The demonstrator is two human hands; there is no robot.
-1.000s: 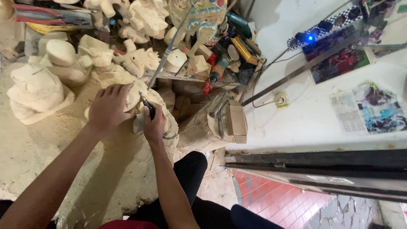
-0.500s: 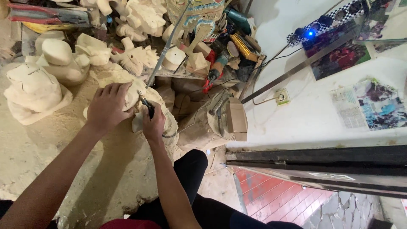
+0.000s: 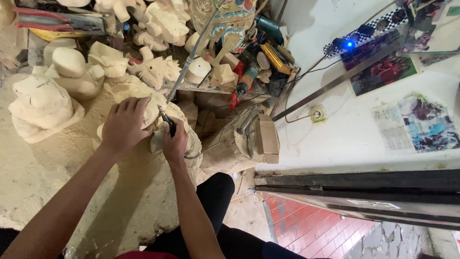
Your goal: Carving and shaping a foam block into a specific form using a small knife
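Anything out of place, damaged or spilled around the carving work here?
Nothing looks damaged. The left hand steadies the pale wood carving while the right hand holds a thin rotary tool to it. Sawdust covers the work surface, and tools lie jumbled behind, beside the power drill.

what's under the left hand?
The left hand lies flat on a pale carved wooden piece, whose edges show around it. The right hand holds a slim black rotary tool beside it. The surface beneath the palm is covered.
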